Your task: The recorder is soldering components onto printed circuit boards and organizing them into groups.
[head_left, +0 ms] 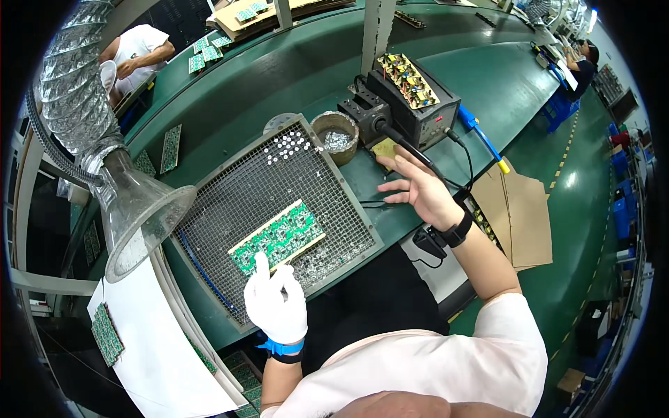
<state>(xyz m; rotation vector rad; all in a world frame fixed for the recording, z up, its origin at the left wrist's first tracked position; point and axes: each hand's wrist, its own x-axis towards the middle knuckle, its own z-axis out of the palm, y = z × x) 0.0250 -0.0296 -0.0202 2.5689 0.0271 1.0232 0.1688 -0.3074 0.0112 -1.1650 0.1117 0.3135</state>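
Note:
A green circuit board (279,237) with pale strips along its long edges lies slantwise on a metal grid tray (341,202). My left hand (276,306), in a white glove, grips the board at its near edge, with the index finger reaching onto its face. The undersides of those fingers are hidden. My bare right hand (426,195) is open, fingers apart, beside the handle of a soldering iron (408,146). That iron rests in a black holder (364,110); whether my fingertips touch its handle I cannot tell.
A soldering station (439,124) with a populated board (408,80) on top stands behind the holder. Next to the tray is a round pot (336,136) with silvery scraps. Small white pieces (286,148) lie on the grid. A clear extraction hood (150,216) overhangs the left side.

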